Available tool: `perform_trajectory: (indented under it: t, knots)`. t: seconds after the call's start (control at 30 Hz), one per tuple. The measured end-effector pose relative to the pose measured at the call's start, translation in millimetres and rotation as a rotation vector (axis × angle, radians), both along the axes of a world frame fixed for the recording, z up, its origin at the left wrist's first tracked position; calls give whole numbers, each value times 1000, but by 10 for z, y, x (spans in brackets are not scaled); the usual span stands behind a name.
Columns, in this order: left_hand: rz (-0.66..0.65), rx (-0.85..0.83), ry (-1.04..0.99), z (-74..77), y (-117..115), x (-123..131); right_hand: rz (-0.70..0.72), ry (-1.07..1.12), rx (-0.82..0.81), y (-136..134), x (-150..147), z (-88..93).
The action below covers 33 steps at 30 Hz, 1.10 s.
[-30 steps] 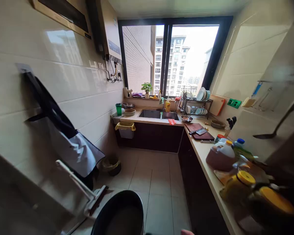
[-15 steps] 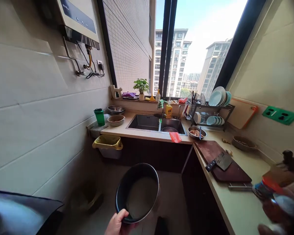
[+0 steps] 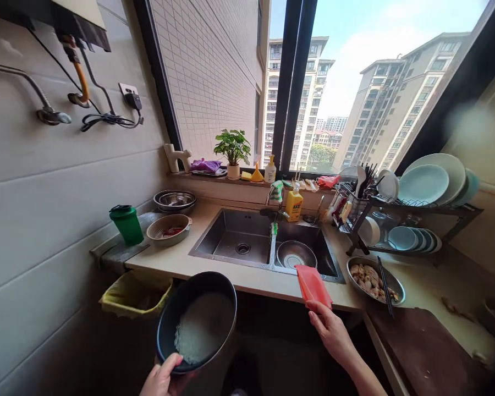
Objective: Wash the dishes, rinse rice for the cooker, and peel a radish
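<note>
My left hand [image 3: 165, 375] grips the near rim of a dark inner rice-cooker pot [image 3: 165, 324]. The pot tilts toward me in front of the counter, and white rice [image 3: 192, 338] lies in cloudy water inside it. At the counter's front edge, my right hand [image 3: 330, 330] pinches the lower end of a thin red cloth or plastic sheet [image 3: 313, 286]; its exact material is unclear. That sheet hangs over the edge by the right basin. Beyond both hands is the double sink [image 3: 226, 242], with a metal bowl [image 3: 297, 254] in its right basin.
Left of the sink stand a green cup [image 3: 126, 225] and a beige basket [image 3: 169, 234]; a yellow-lined bin [image 3: 136, 291] hangs below. To the right are a bowl of raw meat [image 3: 375, 280] with chopsticks, a dish rack [image 3: 457, 220] and a cutting board [image 3: 427, 352].
The view has moved closer to the sink. My left hand has carried the pot along toward the counter. My right hand has reached the red sheet and taken its lower end.
</note>
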<state>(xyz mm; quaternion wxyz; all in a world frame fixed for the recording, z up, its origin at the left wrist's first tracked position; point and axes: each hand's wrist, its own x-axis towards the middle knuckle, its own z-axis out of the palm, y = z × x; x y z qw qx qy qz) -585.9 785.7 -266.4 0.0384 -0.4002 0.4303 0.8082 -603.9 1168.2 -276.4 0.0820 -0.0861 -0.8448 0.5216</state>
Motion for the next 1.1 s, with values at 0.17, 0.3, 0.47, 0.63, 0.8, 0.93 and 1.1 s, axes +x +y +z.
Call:
perform_trajectory:
  t: [0.17,0.3,0.47,0.63,0.8,0.93,1.1]
  knots:
    - [-124,-86,81,70,120,-1488,-19,34,130,30,-1319,-212]
    - [-242,-141,148,148,343,-2556,-42,-59,379,144,-2410,-214]
    - [-423,-124,199,134,675,-3425,-52,-172,761,276,-3597,-73]
    - [-496,-113,175,59,969,-3902,-43,-283,947,413,-4515,-91]
    - [-552,-101,133,-95,1175,-4353,76,-330,1099,519,-5044,-222]
    - [-627,-91,92,-227,1291,-4652,166,-356,1164,554,-5225,-183]
    - [-686,-56,74,-302,1398,-4805,223,-395,1134,552,-5342,-32]
